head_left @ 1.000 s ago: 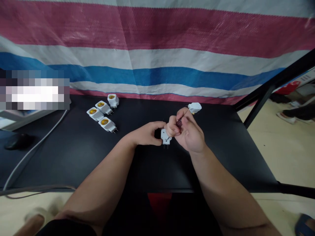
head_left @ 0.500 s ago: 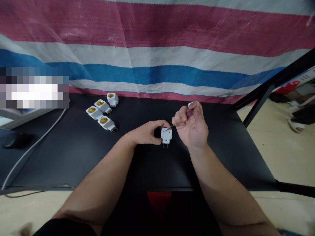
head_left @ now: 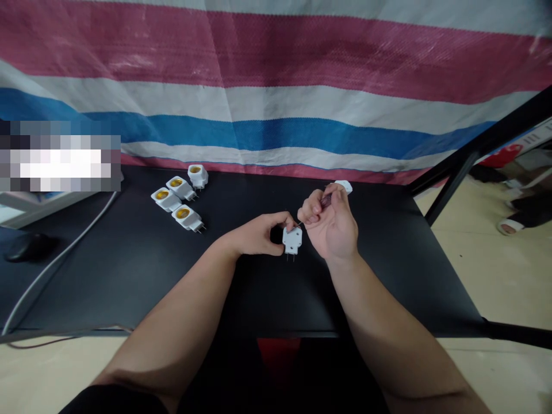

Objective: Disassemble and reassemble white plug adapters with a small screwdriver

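My left hand [head_left: 263, 233] grips a white plug-in lamp socket [head_left: 292, 241] between thumb and fingers. Its back, with small screw holes, faces up and its two metal prongs point toward me. Just to the right, my right hand [head_left: 330, 221] is closed around the handle of a screwdriver [head_left: 326, 200]. The thin shaft slants down to the upper part of the socket, close to my left fingertips; whether the tip sits in a hole I cannot tell. Behind my right hand lies another white piece [head_left: 344, 186], partly hidden.
Several white lamp sockets [head_left: 186, 216] with gold-coloured insides lie at the left on the black table [head_left: 172, 276]. Further left are a black mouse [head_left: 28, 246] and a grey cable [head_left: 64, 253]. A striped sheet [head_left: 276, 132] hangs behind; a black metal frame [head_left: 457, 167] stands at the right.
My right hand has shifted slightly left and turned a little with the screwdriver, showing more of the white piece behind it. My left hand keeps its hold on the socket.
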